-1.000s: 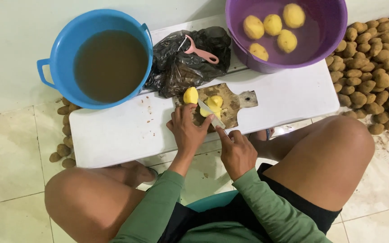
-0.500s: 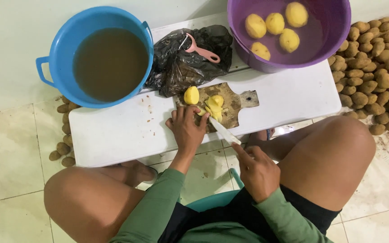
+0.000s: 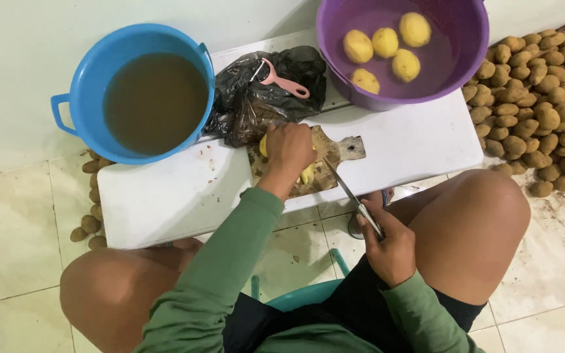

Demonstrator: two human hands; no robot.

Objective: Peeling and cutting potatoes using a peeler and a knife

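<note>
1. Left hand (image 3: 289, 147) closed over peeled yellow potato pieces (image 3: 307, 174) on the wooden cutting board (image 3: 335, 147), which lies on the white table (image 3: 165, 196).
2. Right hand (image 3: 390, 248) pulled off the board toward the lap, grip closed on knife (image 3: 351, 193); blade tip points at the board.
3. Behind the board: black bag (image 3: 256, 98) with pink peeler (image 3: 286, 82).
4. Blue bucket (image 3: 138, 91) left of the board, purple basin (image 3: 452, 59) right-rear.

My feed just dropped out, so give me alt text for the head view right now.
Seated person's left hand covers peeled potato pieces on a small wooden cutting board, while the right hand holds a knife off the table's front edge. Behind: a blue bucket of murky water, a purple basin of peeled potatoes, a pink peeler on a black bag.
</note>
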